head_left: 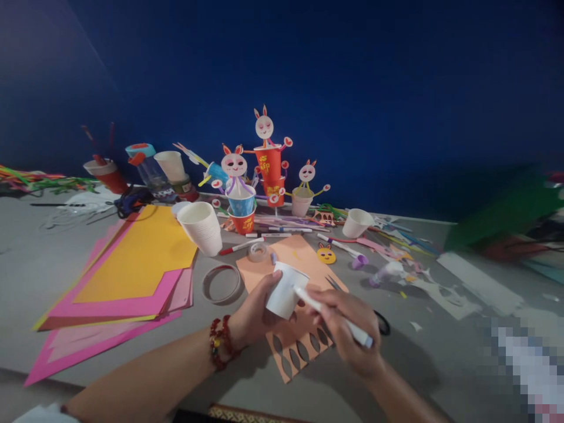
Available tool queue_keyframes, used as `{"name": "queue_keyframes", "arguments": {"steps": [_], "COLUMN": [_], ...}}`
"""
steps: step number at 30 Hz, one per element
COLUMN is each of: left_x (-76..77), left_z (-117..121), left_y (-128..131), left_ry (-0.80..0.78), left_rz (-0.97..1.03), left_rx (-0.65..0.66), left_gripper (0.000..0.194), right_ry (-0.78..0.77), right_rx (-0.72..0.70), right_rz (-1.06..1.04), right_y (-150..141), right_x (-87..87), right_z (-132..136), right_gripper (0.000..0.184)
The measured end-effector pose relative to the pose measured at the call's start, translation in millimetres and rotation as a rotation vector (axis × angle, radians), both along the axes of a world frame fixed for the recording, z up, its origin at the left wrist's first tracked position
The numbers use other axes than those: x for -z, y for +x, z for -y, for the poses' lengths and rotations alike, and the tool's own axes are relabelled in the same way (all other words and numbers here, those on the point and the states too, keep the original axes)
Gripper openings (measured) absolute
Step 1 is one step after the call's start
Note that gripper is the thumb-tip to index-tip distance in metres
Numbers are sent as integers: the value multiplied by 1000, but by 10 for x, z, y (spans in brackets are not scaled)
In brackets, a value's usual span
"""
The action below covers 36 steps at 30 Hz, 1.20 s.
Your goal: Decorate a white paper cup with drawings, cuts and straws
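Observation:
A white paper cup (282, 296) is tilted in my left hand (253, 305), its fingers wrapped round the side. My right hand (348, 323) grips a white marker (318, 306) with a bluish end, its tip at the cup's wall. Whether the tip has left any mark is too small to tell. Beneath both hands lies an orange paper sheet (304, 252) with leaf-shaped holes cut along its near edge. Scissors (382, 323) lie partly hidden behind my right hand.
Stacked coloured paper (141, 258), a stack of white cups (200, 229) and a tape roll (221, 284) are on the left. Cup figures with bunny faces (241, 200) stand at the back. A yellow bunny face (326, 254) and paper scraps (449, 296) lie right.

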<state>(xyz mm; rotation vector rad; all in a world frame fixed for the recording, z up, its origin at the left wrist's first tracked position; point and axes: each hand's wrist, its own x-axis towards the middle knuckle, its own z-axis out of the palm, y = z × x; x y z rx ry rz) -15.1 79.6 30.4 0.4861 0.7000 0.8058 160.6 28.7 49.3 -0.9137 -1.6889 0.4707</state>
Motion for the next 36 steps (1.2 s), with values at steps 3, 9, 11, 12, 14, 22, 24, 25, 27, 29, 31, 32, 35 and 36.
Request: {"name": "queue_keyframes", "arguments": {"steps": [3, 9, 11, 12, 14, 22, 24, 25, 27, 29, 31, 32, 35, 36], "left_x": [-5, 14, 15, 12, 5, 7, 4, 1, -10, -24, -38, -44, -47, -44], "left_z": [-5, -19, -20, -20, -22, 1, 2, -2, -16, -28, -29, -23, 1, 7], "left_y": [6, 11, 4, 1, -3, 9, 6, 3, -1, -4, -5, -4, 3, 6], "left_ry": [26, 16, 22, 30, 41, 26, 25, 25, 24, 28, 29, 30, 41, 44], "left_rz": [7, -4, -12, -10, 6, 17, 5, 1, -7, -21, -29, -24, 32, 47], "left_rx": [-10, -13, 3, 15, 22, -14, 3, 9, 7, -21, -47, -45, -3, 11], "left_gripper": [46, 43, 45, 46, 49, 43, 45, 46, 46, 46, 45, 45, 48, 49], "right_ry": [31, -27, 6, 22, 30, -82, -45, -25, -6, -15, -28, -32, -34, -29], "right_rx": [-159, 2, -156, -218, -238, -89, -142, -174, -212, -217, -186, -174, -209, -232], "right_rz": [92, 5, 81, 106, 83, -24, 25, 46, 56, 37, -7, -23, -13, 8], "right_y": [-4, -3, -21, -24, -7, 33, -7, -19, -19, 4, 25, 29, 27, 28], "right_x": [17, 19, -18, -34, -45, 84, 54, 33, -11, -40, -48, -44, -11, 4], "right_z": [2, -2, 14, 21, 27, 29, 40, 44, 46, 40, 30, 24, 4, -3], "right_gripper": [24, 26, 26, 26, 25, 25, 24, 23, 23, 23, 23, 23, 23, 24]}}
